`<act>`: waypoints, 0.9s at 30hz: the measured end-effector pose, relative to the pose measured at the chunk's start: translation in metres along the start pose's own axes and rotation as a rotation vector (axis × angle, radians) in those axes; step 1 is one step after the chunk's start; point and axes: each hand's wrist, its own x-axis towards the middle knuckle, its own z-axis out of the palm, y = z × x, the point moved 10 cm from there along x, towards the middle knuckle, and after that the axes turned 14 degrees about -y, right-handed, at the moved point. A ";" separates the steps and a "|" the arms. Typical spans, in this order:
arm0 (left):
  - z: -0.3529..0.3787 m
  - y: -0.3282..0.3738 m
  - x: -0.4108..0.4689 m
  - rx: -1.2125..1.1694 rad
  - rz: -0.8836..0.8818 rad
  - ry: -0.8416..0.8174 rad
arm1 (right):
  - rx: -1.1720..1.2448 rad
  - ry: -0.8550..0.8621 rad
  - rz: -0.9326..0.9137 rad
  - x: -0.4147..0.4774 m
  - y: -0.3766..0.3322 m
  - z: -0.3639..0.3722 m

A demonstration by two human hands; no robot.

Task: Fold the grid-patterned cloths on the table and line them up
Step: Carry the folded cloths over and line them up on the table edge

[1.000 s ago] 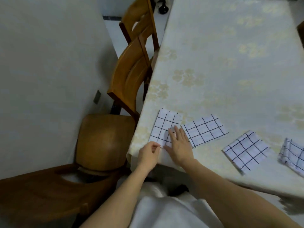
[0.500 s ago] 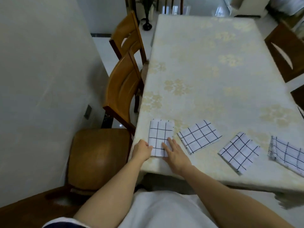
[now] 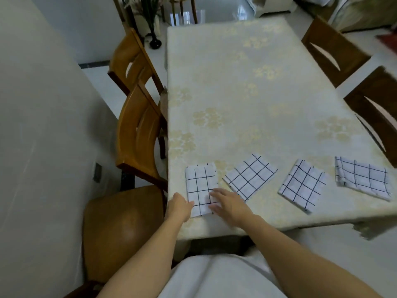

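My right fingers (image 3: 217,192) lie flat on the folded grid cloth (image 3: 199,179), long axis running beyond them. My left fingers (image 3: 189,204) touch its edge; grasp unclear.

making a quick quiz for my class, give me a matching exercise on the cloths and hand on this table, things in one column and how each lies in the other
Things
1 leftmost cloth
2 second cloth
3 rightmost cloth
4 right hand

States
a nearest the dark chairs, one edge bunched
b flat on a cloth's near right corner
c square to the table edge, being handled
d tilted, next to the handled cloth

Pairs: 1-c, 2-d, 3-a, 4-b
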 end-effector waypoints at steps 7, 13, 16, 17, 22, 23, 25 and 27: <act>-0.001 0.120 -0.014 0.161 0.322 0.139 | -0.104 0.165 0.255 -0.031 0.085 -0.054; 0.064 0.190 0.012 0.383 0.353 -0.014 | -0.222 0.105 0.160 -0.048 0.110 -0.030; 0.076 0.194 0.019 0.330 0.268 0.000 | -0.250 0.082 0.077 -0.054 0.123 -0.033; 0.080 0.193 0.020 0.296 0.241 -0.002 | -0.248 0.071 0.061 -0.055 0.128 -0.034; 0.092 0.177 0.011 0.228 0.153 0.025 | -0.255 0.003 0.014 -0.059 0.139 -0.031; 0.094 0.170 0.008 0.179 0.142 0.036 | -0.266 -0.004 -0.002 -0.059 0.138 -0.030; 0.094 0.156 0.000 0.073 0.119 0.065 | -0.292 0.007 -0.033 -0.058 0.133 -0.032; 0.092 0.144 -0.007 0.010 0.097 0.086 | -0.301 0.006 -0.058 -0.055 0.127 -0.032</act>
